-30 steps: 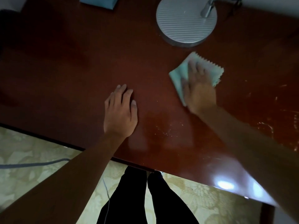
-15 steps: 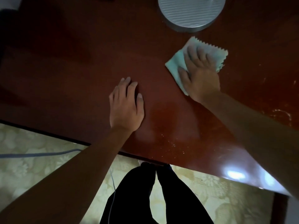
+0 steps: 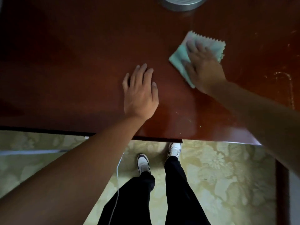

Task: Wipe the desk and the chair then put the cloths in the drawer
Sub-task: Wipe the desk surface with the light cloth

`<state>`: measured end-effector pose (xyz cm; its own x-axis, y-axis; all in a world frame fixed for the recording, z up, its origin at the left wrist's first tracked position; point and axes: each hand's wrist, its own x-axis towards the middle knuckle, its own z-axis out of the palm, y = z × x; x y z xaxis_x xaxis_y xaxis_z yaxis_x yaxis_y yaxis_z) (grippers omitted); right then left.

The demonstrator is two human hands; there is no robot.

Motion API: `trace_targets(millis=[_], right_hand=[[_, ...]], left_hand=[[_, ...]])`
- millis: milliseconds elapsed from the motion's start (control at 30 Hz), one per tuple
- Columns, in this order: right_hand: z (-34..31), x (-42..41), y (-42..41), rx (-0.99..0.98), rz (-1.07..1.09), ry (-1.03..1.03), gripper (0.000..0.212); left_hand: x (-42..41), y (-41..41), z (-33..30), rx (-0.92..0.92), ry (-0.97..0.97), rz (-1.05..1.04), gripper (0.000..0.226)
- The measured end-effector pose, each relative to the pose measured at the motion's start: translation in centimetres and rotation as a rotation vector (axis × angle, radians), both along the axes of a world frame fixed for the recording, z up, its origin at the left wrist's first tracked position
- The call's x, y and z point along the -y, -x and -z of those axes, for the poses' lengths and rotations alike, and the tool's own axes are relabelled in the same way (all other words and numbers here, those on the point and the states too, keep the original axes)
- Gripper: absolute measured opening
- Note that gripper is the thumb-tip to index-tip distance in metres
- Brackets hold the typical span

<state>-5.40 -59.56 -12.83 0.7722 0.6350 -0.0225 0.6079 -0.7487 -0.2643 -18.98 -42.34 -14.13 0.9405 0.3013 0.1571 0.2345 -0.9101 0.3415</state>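
- The right hand lies palm down on the cloth, fingers spread flat across it and pressing it onto the surface; the fingertips are blurred.
- The right forearm runs from the near right corner of the surface up to the wrist, which sits over the cloth's near edge.
- The cloth is pale green and folded, with a zigzag edge on its far side; it lies toward the far right part of the surface, near the round grey lamp base at the far edge.
- The left hand rests palm down on the bare wood near the middle of the near edge, fingers straight and close together, thumb against the side, holding nothing.
- The left forearm crosses the near edge of the surface on a slant from the lower left.
- The two hands are apart, the left closer to the near edge than the right.
- Pale scuff marks show toward the right edge.
- Below the near edge, dark trousers and two white shoes stand on patterned flooring.
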Motion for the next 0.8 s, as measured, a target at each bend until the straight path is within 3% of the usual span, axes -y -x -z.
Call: trace_targets(millis=[167, 233, 433, 633, 733, 800], right_hand=[[-0.4, 3.4, 16.6, -0.035, -0.374, 0.017, 0.055], [-0.4, 5.3, 16.6, -0.047, -0.481, 0.050, 0.053], [-0.2, 3.3, 4.7, 0.008, 0.118, 0.019, 0.053], [0.4, 2.9, 16.8, 0.004, -0.260, 0.001, 0.053], [0.4, 4.4, 15.4, 0.042, -0.382, 0.038, 0.053], [0.4, 3.9, 12.0, 0.052, -0.264, 0.049, 0.053]], left_hand=[[0.8, 2.9, 0.1, 0.033, 0.114, 0.205, 0.039], [0.7, 2.9, 0.0, 0.013, 0.095, 0.226, 0.038], [0.9, 2.7, -0.5, 0.005, 0.103, 0.215, 0.038], [0.7, 2.7, -0.5, 0.018, 0.117, 0.219, 0.037], [0.8, 2.7, -0.6, 0.006, 0.129, 0.217, 0.037], [0.7, 2.7, -0.7, 0.004, 0.151, 0.209, 0.037]])
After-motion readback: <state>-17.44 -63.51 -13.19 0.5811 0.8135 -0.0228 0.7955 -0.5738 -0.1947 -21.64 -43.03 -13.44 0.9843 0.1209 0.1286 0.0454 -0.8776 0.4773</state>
